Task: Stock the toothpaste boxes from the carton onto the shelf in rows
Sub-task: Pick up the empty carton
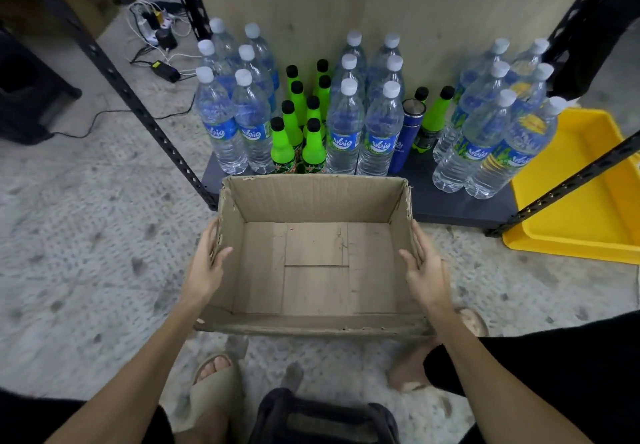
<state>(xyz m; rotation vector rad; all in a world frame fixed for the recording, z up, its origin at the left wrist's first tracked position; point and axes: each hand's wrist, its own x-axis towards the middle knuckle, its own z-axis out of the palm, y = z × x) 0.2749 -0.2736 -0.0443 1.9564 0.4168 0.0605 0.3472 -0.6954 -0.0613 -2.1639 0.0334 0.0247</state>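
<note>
A brown cardboard carton [313, 324] with torn rims sits in front of me, open at the top, and its inside shows only bare cardboard. My left hand [206, 267] grips its left wall, thumb inside and fingers outside. My right hand [427, 272] grips the right wall the same way. No toothpaste boxes are in view. Just beyond the carton lies the dark bottom shelf [450, 201] of a black metal rack.
The shelf holds several clear water bottles [377, 132], green bottles [282, 146] and a blue flask [407, 132]. A yellow tray [588, 208] lies on the floor at right. Rack uprights [138, 104] slant at both sides. Cables and chargers [159, 49] lie at far left.
</note>
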